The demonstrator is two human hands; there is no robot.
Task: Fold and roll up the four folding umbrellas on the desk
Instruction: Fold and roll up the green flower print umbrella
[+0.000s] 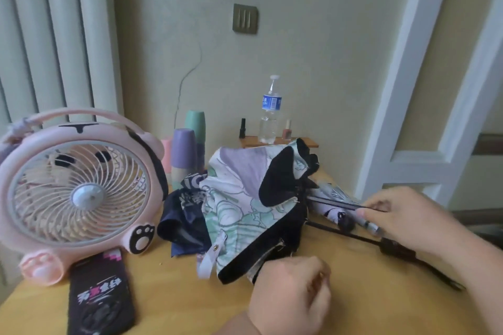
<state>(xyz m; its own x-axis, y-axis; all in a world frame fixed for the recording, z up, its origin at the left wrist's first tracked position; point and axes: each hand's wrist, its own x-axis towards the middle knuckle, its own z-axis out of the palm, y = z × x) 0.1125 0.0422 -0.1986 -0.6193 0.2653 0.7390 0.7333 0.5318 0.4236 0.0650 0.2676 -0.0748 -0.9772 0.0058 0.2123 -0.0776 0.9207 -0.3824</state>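
A floral green, purple and white umbrella (239, 198) with a black lining lies loosely bunched in the middle of the wooden desk (177, 294), its white strap hanging at the front. My right hand (394, 215) pinches one of its thin black ribs at the right. My left hand (291, 296) is curled at the umbrella's near black edge; whether it grips the fabric is unclear. A dark blue umbrella (182, 223) lies crumpled to the left. A purple rolled umbrella (340, 212) lies behind the rib. A black sleeve (99, 299) with pink print lies at the front left.
A pink cat-shaped desk fan (79, 193) stands at the left. Stacked pastel cups (187, 149) are behind the umbrellas. A water bottle (269, 111) and two small nail polish bottles stand on a small wooden shelf by the wall. A black rod (394, 250) lies at the right.
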